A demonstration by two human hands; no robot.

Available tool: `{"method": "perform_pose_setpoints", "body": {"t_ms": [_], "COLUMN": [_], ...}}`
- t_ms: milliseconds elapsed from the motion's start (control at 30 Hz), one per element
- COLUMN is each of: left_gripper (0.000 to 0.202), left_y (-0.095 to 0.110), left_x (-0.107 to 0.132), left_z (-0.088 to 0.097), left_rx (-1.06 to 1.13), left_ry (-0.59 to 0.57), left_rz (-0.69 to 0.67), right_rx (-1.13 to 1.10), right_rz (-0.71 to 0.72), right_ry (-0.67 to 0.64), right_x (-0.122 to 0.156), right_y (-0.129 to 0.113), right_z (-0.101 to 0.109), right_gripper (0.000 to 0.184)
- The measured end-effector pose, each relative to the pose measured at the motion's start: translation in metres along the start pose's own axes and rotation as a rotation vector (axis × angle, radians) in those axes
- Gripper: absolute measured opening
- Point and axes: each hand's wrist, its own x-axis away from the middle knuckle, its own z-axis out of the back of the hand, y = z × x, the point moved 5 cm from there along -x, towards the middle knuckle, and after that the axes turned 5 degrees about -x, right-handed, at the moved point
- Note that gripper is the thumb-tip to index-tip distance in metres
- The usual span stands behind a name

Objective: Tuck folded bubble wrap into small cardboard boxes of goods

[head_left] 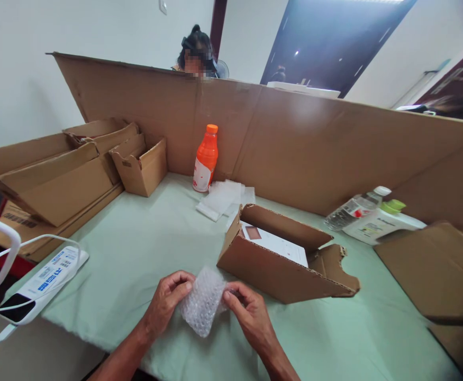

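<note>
A small piece of bubble wrap (pixel 202 302), perhaps a pouch, is held up between both hands over the green cloth. My left hand (pixel 172 296) pinches its left edge between thumb and fingers. On the opposite edge, my right hand (pixel 247 311) has thumb and fingertips closed on the plastic. Whether anything lies inside the bubble wrap I cannot tell. Just beyond my right hand stands an open cardboard box (pixel 271 270), with a white box (pixel 273 244) inside it. Farther back lies a stack of flat translucent sheets or pouches (pixel 225 198).
An orange bottle (pixel 206 159) stands by the cardboard partition (pixel 294 143). Cardboard trays (pixel 68 185) line the left side, near a white power bank (pixel 43 286) with cables. A clear bottle (pixel 354 209) and a white bottle (pixel 382 225) lie right. A person (pixel 197 53) is behind the partition.
</note>
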Motion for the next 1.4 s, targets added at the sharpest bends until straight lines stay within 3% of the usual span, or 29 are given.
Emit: {"method": "perform_pose_setpoints", "body": {"t_ms": [233,367,533,667,767,867,933,1033,1233,1333,1400], "left_gripper": [0.042,0.040,0.048,0.060,0.062,0.043,0.024,0.009,0.003,0.002,0.004], "left_y": [-0.012,-0.011,0.000,0.029,0.049,0.055,0.053,0.047,0.040,0.042,0.044], "left_x": [-0.001,0.000,0.000,0.006,0.012,0.011,0.008,0.003,-0.002,-0.004,-0.005], "left_z": [-0.022,-0.015,0.001,0.004,-0.011,-0.025,-0.026,-0.018,0.005,0.008,0.006], "left_rx": [0.270,0.245,0.015,-0.338,-0.511,-0.603,-0.626,-0.624,-0.696,-0.743,-0.733], "left_ry": [-0.148,-0.108,0.016,0.112,-0.030,-0.181,-0.187,-0.144,-0.110,-0.125,-0.149], "left_rz": [0.108,0.082,-0.069,-0.333,-0.457,-0.430,-0.379,-0.300,-0.253,-0.282,-0.294], "right_rx": [0.083,0.113,0.150,0.186,0.241,0.295,0.325,0.350,0.392,0.409,0.402], "right_rz": [0.026,0.041,0.041,0.049,0.115,0.246,0.330,0.372,0.305,0.233,0.186], "right_ry": [-0.073,-0.070,-0.092,-0.186,-0.240,-0.215,-0.155,0.039,0.522,0.674,0.704], "right_x": [0.004,0.005,0.006,0.009,0.010,0.010,0.010,0.011,0.032,0.045,0.050], "right_y": [-0.006,-0.008,-0.011,-0.016,-0.024,-0.036,-0.046,-0.058,-0.057,-0.048,-0.042], "right_z": [-0.010,-0.009,-0.009,-0.016,-0.022,-0.022,-0.013,0.017,0.100,0.125,0.132], "right_gripper": [0.028,0.028,0.027,0.022,0.017,0.018,0.020,0.021,0.023,0.028,0.031]}}
